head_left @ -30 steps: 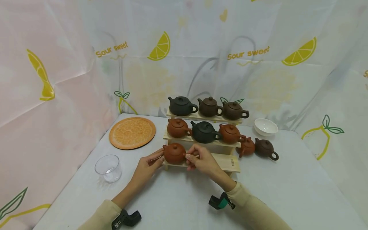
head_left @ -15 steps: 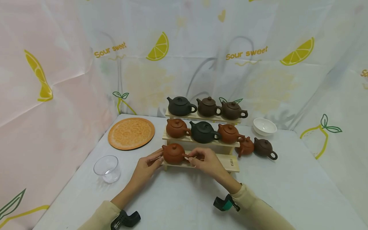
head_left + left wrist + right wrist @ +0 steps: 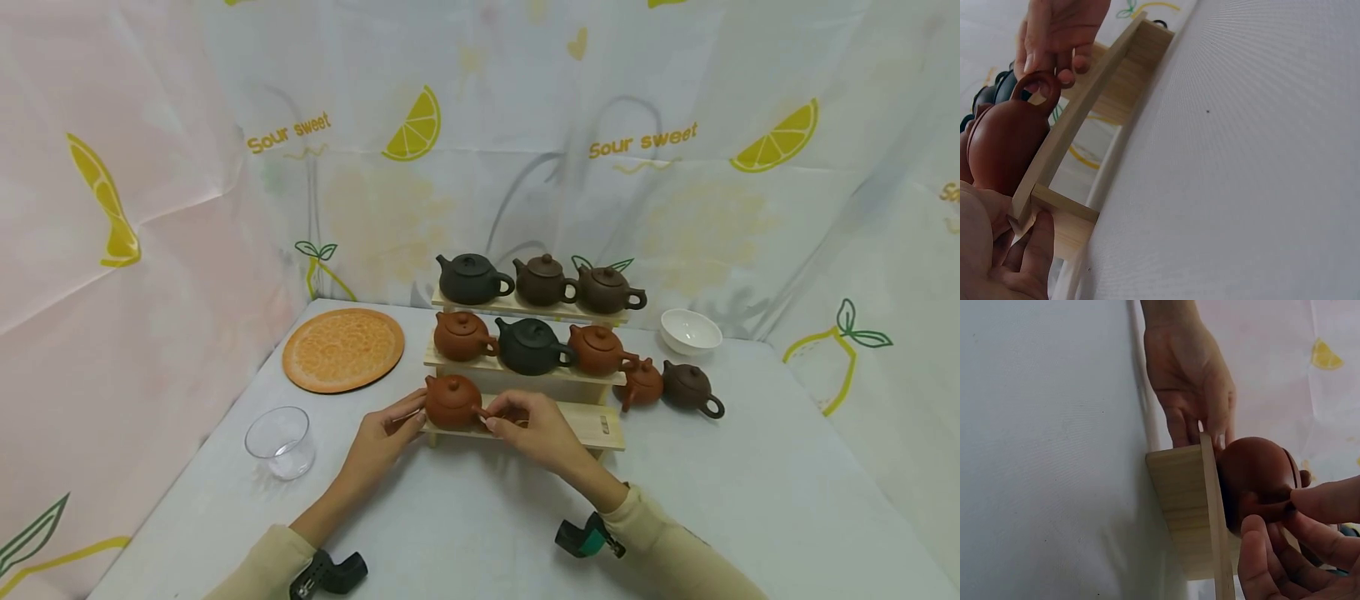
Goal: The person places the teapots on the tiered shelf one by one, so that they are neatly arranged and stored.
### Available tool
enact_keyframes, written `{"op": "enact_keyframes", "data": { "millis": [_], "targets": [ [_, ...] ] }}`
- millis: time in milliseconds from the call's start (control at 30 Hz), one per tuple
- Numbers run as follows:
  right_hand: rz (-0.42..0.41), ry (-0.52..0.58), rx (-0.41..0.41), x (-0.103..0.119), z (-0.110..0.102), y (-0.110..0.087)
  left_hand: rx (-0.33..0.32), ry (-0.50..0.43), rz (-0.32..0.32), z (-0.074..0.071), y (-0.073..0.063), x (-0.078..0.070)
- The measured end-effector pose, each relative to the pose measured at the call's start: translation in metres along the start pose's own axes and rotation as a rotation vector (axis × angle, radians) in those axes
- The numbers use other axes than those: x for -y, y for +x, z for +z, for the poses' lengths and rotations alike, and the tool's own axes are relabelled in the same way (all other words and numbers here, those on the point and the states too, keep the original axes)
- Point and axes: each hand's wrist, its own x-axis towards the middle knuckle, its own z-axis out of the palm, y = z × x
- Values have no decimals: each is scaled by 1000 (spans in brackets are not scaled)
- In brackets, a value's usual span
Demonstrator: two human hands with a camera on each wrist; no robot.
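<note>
A round reddish-brown clay teapot (image 3: pixel 453 404) stands at the left end of the bottom tier of a stepped wooden display rack (image 3: pixel 588 423). Its spout points back left, its handle front right. My right hand (image 3: pixel 542 429) pinches that handle (image 3: pixel 1269 509) between thumb and fingers. At the tier's left end, my left hand (image 3: pixel 384 437) grips the board, thumb on top beside the teapot (image 3: pixel 1007 144) and fingers beneath, by the support. Above, the middle tier holds two reddish teapots and a black teapot (image 3: pixel 532 346); a black one (image 3: pixel 472 279) and two dark brown ones line the top.
Right of the rack, a reddish teapot (image 3: pixel 642 383) and a dark brown teapot (image 3: pixel 690 387) stand on the white-covered table (image 3: pixel 450 533). A white bowl (image 3: pixel 691 332) is behind them. At left are an orange-patterned round mat (image 3: pixel 343 350) and a clear glass cup (image 3: pixel 281 442).
The teapot's handle has swung toward the front, with my right hand shifting slightly right as it pinches it. My left hand stays at the tier's end.
</note>
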Motion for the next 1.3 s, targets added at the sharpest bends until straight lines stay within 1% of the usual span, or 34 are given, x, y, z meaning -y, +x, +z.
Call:
{"op": "enact_keyframes", "data": {
  "millis": [133,267,400,567,733,933,1167,1300],
  "targets": [
    [-7,-3,4,-1,-2,-2,-4,6,-15,0,0,0],
    [4,-35,-12,-2,-10,-9,-14,24,-36,-1,-1,0],
    [24,-47,-48,-3,-24,-21,-16,32,-32,-1,-2,-1],
    [48,-32,-95,-9,-46,-39,-6,21,-25,-1,-2,1],
    [74,-15,-158,-14,-71,-56,-2,20,-13,-1,-2,2],
    [121,-55,-257,-24,-100,-71,0,11,7,-2,0,1],
    [195,-94,-360,-42,-129,-81,4,-10,1,-1,0,0],
    [254,-112,-411,-50,-147,-85,6,-23,-4,0,-1,-1]
  ]
}}
